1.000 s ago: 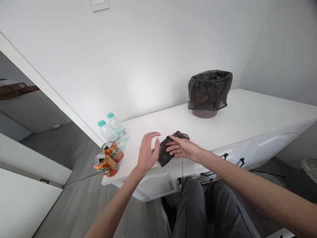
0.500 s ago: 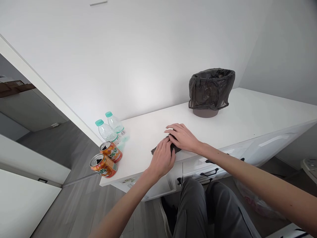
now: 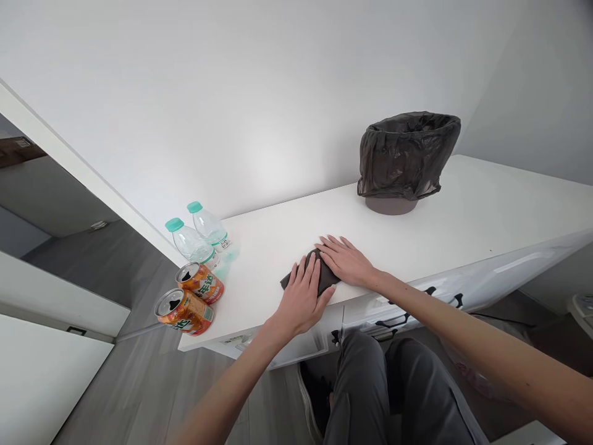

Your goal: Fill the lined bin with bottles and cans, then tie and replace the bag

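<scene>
A folded black plastic bag (image 3: pixel 288 282) lies near the front edge of the white counter (image 3: pixel 463 228). My left hand (image 3: pixel 302 296) rests flat on its near part, fingers stretched out. My right hand (image 3: pixel 345 259) lies flat on its far right part, fingers spread. Most of the bag is hidden under both palms; only a dark corner shows at the left.
A bin lined with a black bag (image 3: pixel 406 161) stands at the back right. Two clear bottles with teal caps (image 3: pixel 197 238) and two opened orange cans (image 3: pixel 189 300) sit at the counter's left end. Drawers with black handles (image 3: pixel 435 296) run below, my legs in front.
My left hand came down from the air onto the bag. Both hands went from gathering the bag to lying flat on it, and the bag is now a smaller, flatter fold.
</scene>
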`<control>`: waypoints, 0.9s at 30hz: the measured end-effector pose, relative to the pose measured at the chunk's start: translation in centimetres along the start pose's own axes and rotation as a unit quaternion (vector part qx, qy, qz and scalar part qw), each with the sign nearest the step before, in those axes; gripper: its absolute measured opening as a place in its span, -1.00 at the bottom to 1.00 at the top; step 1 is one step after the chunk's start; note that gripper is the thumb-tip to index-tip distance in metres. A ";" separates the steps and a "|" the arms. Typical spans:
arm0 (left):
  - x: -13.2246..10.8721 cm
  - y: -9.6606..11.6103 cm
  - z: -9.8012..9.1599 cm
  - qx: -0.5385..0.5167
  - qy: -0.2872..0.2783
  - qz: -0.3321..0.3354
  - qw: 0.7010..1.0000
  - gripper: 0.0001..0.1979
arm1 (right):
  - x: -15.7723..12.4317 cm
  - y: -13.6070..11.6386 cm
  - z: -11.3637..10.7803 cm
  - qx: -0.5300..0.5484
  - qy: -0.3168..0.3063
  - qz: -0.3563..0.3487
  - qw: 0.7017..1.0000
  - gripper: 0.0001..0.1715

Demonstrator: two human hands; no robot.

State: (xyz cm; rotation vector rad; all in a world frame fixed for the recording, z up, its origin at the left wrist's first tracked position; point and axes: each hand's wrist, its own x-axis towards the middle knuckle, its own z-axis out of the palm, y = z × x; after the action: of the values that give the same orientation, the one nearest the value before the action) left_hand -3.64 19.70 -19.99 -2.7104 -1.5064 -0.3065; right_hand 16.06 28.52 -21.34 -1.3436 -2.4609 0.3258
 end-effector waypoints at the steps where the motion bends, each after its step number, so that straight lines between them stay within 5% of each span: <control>1: 0.0 0.0 0.1 -0.001 0.000 0.002 1.000 -0.23 | 0.0 0.1 0.2 -0.007 0.001 -0.001 1.000 -0.19; 11: 0.2 0.2 -0.3 -0.017 -0.020 -0.003 1.000 -0.15 | 0.4 0.5 0.3 -0.036 -0.006 -0.010 0.999 -0.21; 16: -0.4 -1.8 -0.5 -0.088 -0.003 0.019 0.996 -0.27 | 0.0 -0.9 0.4 -0.046 0.031 0.002 0.998 -0.26; 21: -1.6 -3.6 -2.1 -0.222 0.115 -0.101 0.963 -0.39 | -1.3 -6.4 1.7 -0.059 0.115 -0.031 0.991 -0.27; 24: -1.8 -4.0 -2.5 -0.278 0.154 -0.174 0.932 -0.39 | -1.8 -8.3 2.0 -0.037 0.073 0.001 0.997 -0.20; 27: -1.5 -4.4 -2.5 -0.308 0.158 -0.237 0.908 -0.40 | -2.0 -6.9 1.3 -0.024 0.034 0.038 0.998 -0.15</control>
State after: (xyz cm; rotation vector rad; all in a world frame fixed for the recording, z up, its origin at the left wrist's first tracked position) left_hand -8.55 20.47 -18.13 -2.4055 -2.2228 -1.3715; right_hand 11.22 23.10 -20.48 -1.4451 -2.3806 0.2370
